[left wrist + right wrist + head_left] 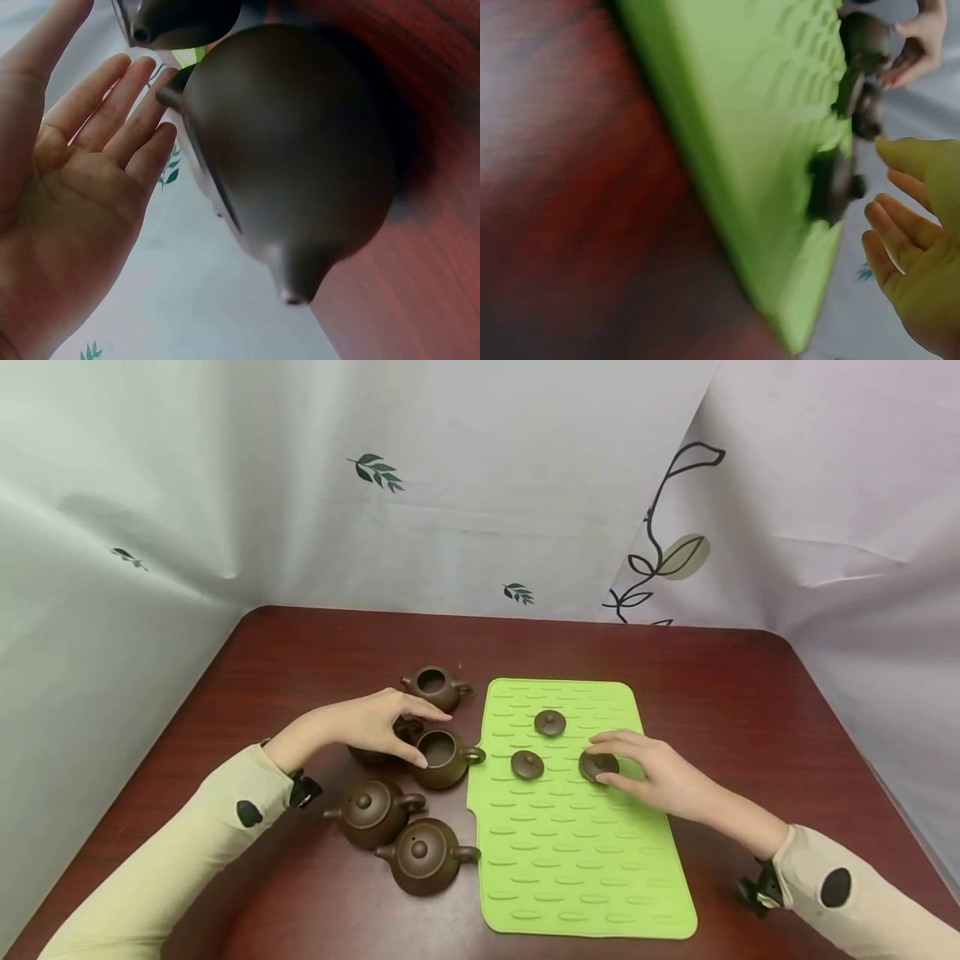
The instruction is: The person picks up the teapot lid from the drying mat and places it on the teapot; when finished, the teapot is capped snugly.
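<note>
My left hand [375,724] hovers over the brown clay teapots, thumb and fingers spread above a lidless teapot [452,770]. Partly hidden beneath it is another teapot [367,755]. In the left wrist view a large teapot body [292,142] fills the middle, with the relaxed fingers [97,105] apart from it. On the green mat [570,852] lie three round lids; my right hand [660,774] is just over the rightmost lid [598,765]. The right wrist view shows its loosely bent fingers close to that lid's knob [858,187], with a gap between.
Another lidless teapot [435,695] stands at the back. Two lidded teapots, one [369,820] behind the other [424,864], stand at the front left of the mat. The other lids [550,722] [527,765] lie left of my right hand. Printed cloth [480,527] surrounds the dark red table [330,647].
</note>
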Tool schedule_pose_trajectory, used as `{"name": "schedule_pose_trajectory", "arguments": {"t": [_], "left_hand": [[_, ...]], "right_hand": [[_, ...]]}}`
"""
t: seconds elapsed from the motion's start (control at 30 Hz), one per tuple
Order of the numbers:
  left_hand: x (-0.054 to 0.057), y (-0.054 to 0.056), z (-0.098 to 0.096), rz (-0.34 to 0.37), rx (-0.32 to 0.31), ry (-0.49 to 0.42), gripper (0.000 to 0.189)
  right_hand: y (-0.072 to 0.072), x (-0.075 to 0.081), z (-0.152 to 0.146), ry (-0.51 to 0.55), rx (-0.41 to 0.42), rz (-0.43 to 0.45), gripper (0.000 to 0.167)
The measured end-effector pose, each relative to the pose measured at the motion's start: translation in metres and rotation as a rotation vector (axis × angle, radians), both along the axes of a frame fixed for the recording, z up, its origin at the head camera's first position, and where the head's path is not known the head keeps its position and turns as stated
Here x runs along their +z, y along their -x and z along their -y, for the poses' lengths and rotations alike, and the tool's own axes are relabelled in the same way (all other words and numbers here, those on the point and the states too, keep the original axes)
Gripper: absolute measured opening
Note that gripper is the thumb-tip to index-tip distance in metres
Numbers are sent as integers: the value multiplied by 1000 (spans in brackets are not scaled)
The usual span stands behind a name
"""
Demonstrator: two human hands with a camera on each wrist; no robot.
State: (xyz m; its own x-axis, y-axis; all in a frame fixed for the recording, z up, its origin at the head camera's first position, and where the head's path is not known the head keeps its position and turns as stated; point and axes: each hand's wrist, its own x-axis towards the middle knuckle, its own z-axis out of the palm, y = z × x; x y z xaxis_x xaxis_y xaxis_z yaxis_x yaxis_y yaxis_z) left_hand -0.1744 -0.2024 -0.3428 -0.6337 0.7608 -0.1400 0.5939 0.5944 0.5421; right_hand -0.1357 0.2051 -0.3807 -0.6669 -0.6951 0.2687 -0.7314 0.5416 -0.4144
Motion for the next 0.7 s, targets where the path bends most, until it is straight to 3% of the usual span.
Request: {"name": "schedule_pose_trajectory", "arguments": {"t": [0.23, 0.4, 0.7], "left_hand": [[-7, -1, -2, 27, -53, -15, 62], [-8, 0, -5, 63, -28, -12, 59], [-9, 1, -6, 119, 6, -21, 60]], "right_hand": [[11, -11, -11, 34, -36, 75, 33], [16, -13, -15, 22, 2, 120, 29], [22, -17, -17, 22, -2, 129, 25]]}}
